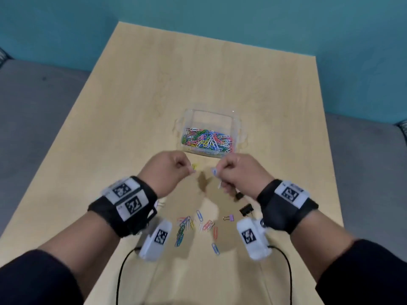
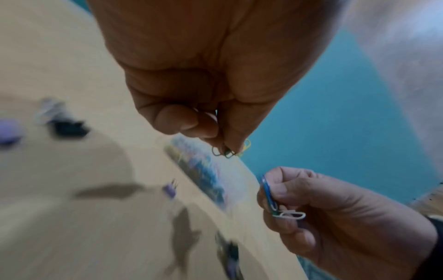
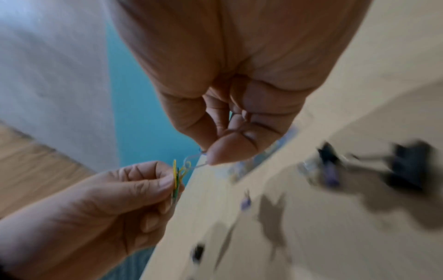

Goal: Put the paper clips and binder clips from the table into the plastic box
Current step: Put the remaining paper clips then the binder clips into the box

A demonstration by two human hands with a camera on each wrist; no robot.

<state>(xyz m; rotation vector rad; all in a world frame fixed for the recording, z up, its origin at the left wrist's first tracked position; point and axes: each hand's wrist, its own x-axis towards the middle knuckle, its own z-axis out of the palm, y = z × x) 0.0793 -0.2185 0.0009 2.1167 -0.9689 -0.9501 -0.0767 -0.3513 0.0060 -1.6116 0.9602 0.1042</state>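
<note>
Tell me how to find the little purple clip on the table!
Start at the clear plastic box of paper clips on the wooden table. Come nearer, past both hands, to the loose clips. The purple binder clip lies beside a black binder clip; it alone is purple.

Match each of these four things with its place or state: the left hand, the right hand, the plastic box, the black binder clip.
Things:
1. left hand
2. right hand
3. plastic box
4. black binder clip

Places or states:
A. lies on the table near the right wrist
B. pinches yellow and green paper clips
C. holds a heap of coloured paper clips
D. pinches blue and white paper clips

Pairs: 1-B, 2-D, 3-C, 4-A
</note>
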